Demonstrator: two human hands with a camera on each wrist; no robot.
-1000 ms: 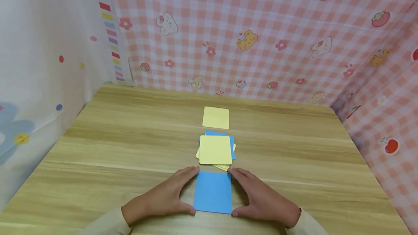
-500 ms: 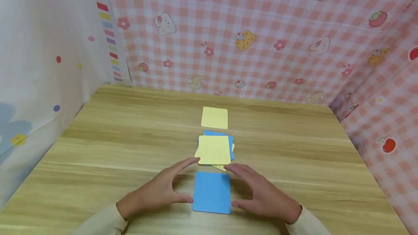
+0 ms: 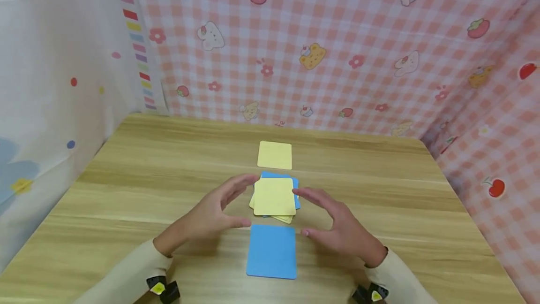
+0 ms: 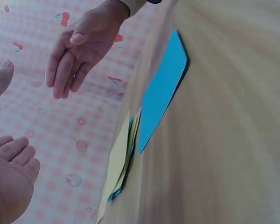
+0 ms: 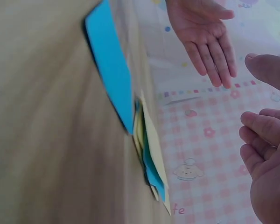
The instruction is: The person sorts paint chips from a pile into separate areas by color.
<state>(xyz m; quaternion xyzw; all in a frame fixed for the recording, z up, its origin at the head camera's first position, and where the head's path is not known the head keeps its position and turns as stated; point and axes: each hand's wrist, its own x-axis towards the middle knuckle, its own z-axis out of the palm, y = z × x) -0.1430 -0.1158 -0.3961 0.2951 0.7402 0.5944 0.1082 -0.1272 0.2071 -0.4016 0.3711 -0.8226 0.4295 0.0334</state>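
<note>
My left hand [image 3: 217, 210] is raised above the table at the left of a loose pile of cards, thumb and fingers spread apart with nothing between them. On the other side my right hand [image 3: 335, 222] mirrors it, palm facing inward and holding nothing. Between the fingertips in the head view lies the pile, topped by a yellow card [image 3: 274, 196], with blue card [image 3: 297, 184] corners and more yellow edges sticking out beneath. Nearer the body, a blue square stack [image 3: 272, 251] lies squared up flat; its side shows some thickness in the left wrist view.
A single yellow card [image 3: 274, 155] lies flat beyond the pile. The wooden table [image 3: 168, 154] ends at a pink checked cloth [image 3: 236, 60] behind, with a white cloth [image 3: 50, 60] at the left. Black wrist devices [image 3: 162, 289] sit on both sleeves.
Both hands have left the sides of the blue square stack and moved up and forward to either side of the loose pile. The cards stay where they were.
</note>
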